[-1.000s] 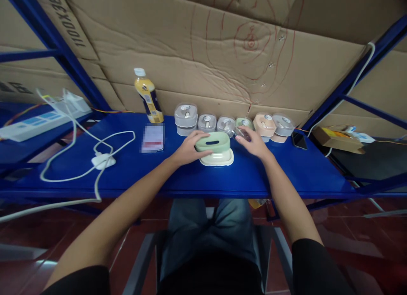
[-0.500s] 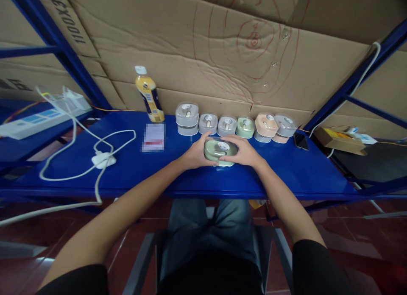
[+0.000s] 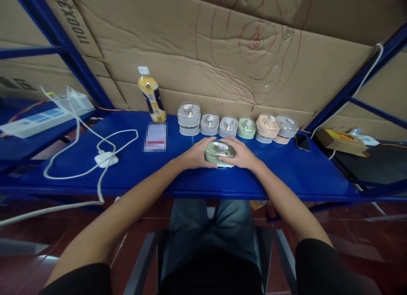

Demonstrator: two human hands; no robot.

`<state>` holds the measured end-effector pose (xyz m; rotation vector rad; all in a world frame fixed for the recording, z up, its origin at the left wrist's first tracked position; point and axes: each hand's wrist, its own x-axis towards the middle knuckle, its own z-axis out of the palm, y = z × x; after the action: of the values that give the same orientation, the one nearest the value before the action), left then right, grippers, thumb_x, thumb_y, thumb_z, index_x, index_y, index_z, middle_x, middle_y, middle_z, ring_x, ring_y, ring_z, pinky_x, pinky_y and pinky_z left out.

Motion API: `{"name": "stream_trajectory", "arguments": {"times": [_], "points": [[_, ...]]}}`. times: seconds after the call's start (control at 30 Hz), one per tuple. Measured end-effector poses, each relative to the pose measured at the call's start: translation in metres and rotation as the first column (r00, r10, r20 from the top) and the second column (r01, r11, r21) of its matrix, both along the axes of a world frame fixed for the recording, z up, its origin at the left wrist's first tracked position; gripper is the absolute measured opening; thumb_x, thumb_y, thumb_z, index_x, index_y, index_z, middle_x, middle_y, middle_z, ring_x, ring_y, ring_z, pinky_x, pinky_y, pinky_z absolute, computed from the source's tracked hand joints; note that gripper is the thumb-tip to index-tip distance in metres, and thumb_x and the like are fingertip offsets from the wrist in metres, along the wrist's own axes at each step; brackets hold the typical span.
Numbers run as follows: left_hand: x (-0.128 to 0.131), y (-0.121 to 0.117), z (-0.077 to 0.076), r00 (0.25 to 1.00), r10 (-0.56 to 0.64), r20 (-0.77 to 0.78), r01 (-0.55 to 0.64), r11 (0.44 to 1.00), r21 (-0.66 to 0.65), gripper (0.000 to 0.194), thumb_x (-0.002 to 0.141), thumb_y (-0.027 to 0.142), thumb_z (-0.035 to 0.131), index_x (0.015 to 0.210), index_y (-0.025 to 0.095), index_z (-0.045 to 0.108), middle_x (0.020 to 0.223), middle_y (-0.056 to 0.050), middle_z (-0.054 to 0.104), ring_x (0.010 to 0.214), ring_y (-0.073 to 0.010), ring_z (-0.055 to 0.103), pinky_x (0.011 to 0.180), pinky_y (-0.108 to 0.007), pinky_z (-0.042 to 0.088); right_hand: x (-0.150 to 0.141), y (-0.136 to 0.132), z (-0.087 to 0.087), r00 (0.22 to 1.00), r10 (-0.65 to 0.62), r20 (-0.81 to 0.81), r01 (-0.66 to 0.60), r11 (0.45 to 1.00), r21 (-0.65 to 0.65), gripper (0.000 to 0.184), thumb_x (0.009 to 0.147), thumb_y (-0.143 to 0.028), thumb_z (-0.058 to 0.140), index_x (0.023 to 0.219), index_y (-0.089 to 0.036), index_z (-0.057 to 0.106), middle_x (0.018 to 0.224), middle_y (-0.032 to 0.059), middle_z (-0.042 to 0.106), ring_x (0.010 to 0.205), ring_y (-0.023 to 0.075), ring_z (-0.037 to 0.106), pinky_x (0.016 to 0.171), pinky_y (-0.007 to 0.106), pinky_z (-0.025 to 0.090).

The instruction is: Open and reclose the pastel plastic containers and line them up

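A green lidded box (image 3: 219,153) with a clear top and a round label is between my hands, near the front of the blue table. My left hand (image 3: 199,154) wraps its left side, fingers at the back and thumb low at the front. On its right side, my right hand (image 3: 241,154) grips it the same way, thumb across the front. The lid looks level on the box. Behind stand similar boxes in a row: a grey stack (image 3: 189,119), a grey box (image 3: 210,124), another grey box (image 3: 229,126), a green box (image 3: 246,128) and a peach-topped stack (image 3: 267,127).
A yellow bottle (image 3: 152,96) stands at the back left, a blurred card (image 3: 155,136) before it. A white cable with an adapter (image 3: 106,159) lies on the left. At the right are a grey-topped stack (image 3: 286,127), a phone (image 3: 302,142) and an open carton (image 3: 345,141).
The green box's clear lid now sits closer and more evenly on its base. My hands have closed in slightly around it. The view has shifted a little.
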<state>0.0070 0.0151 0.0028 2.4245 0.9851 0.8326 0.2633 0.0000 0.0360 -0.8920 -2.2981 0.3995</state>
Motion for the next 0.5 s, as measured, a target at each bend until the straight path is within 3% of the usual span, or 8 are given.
{"name": "stream_trajectory", "arguments": {"times": [0.17,0.33,0.4,0.5], "points": [[-0.002,-0.006,0.005,1.000,-0.023,-0.020,0.024,0.999,0.040,0.104,0.075,0.052,0.087,0.161,0.023,0.036,0.152,-0.016,0.053,0.142,-0.0378,0.053,0.120,-0.052,0.044,0.001,-0.002,-0.001,0.997,0.018,0.071,-0.020,0.999,0.029,0.078,0.084,-0.063,0.079,0.148,-0.025,0.057,0.137,0.0140,0.062,0.130,0.0351,0.063,0.114,0.054,0.051],[-0.002,-0.002,0.004,1.000,0.005,-0.013,-0.004,0.999,0.038,0.109,0.069,0.050,0.092,0.160,0.020,0.039,0.155,-0.019,0.053,0.145,-0.0418,0.051,0.122,-0.057,0.042,0.009,0.003,0.000,0.984,0.096,0.148,-0.090,0.995,-0.047,0.108,0.071,-0.065,0.089,0.160,-0.027,0.042,0.150,0.0156,0.053,0.140,0.0389,0.054,0.117,0.059,0.048],[-0.001,-0.001,0.004,0.999,0.020,0.026,-0.021,0.999,0.031,0.115,0.065,0.048,0.095,0.160,0.019,0.037,0.155,-0.021,0.053,0.145,-0.0436,0.051,0.120,-0.060,0.043,0.010,0.004,0.002,0.984,0.087,0.153,-0.079,0.995,-0.059,0.106,0.072,-0.064,0.088,0.160,-0.027,0.042,0.149,0.0152,0.055,0.138,0.0381,0.057,0.116,0.059,0.048],[0.000,-0.001,0.005,0.988,0.019,0.154,-0.024,0.999,0.032,0.114,0.067,0.044,0.094,0.161,0.021,0.032,0.146,-0.019,0.061,0.134,-0.0396,0.062,0.113,-0.058,0.051,0.012,0.004,0.006,0.993,0.033,0.113,-0.032,0.999,-0.011,0.098,0.074,-0.062,0.086,0.157,-0.028,0.047,0.148,0.0146,0.059,0.137,0.0362,0.059,0.118,0.055,0.048]]}}
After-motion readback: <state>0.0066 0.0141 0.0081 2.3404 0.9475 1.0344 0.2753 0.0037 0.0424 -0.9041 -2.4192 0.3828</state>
